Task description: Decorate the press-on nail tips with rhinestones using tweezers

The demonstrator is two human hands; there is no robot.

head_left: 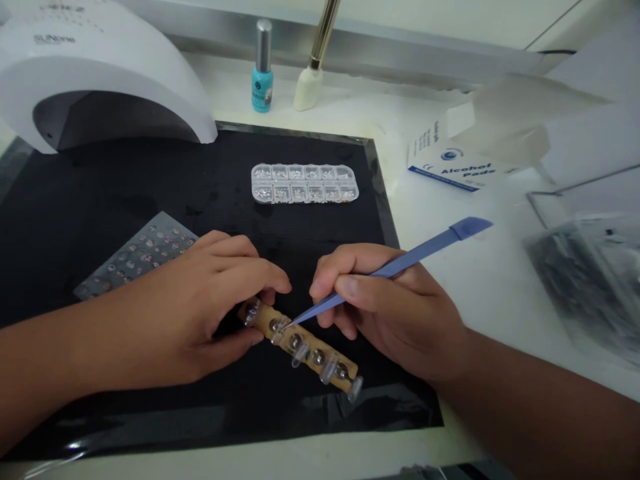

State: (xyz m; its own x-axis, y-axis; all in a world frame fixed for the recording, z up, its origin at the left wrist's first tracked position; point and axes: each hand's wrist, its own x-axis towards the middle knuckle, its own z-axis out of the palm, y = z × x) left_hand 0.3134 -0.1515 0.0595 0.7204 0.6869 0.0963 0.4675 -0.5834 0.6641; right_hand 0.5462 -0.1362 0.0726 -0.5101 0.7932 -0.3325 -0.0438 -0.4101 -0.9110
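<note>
A narrow tan strip (pixel 310 352) with several round metal studs and clear nail tips lies slanted over the black mat (pixel 200 413). My left hand (pixel 200 313) is closed around its upper left end, thumb below and fingers above. In my right hand (pixel 390 307) are blue tweezers (pixel 410 259), pinched between thumb and fingers. Their tip is at a clear nail tip (pixel 277 333) beside the second stud from the left. Whether the tip grips anything is too small to tell.
Beyond my hands sits a clear compartment box (pixel 305 184) of small gems. A sticker sheet (pixel 140 257) lies left. Behind are a white lamp (pixel 115 73), teal bottle (pixel 263 87) and cream bottle (pixel 309 89). An Alcohol Pads box (pixel 465 157) and plastic bag (pixel 590 280) are right.
</note>
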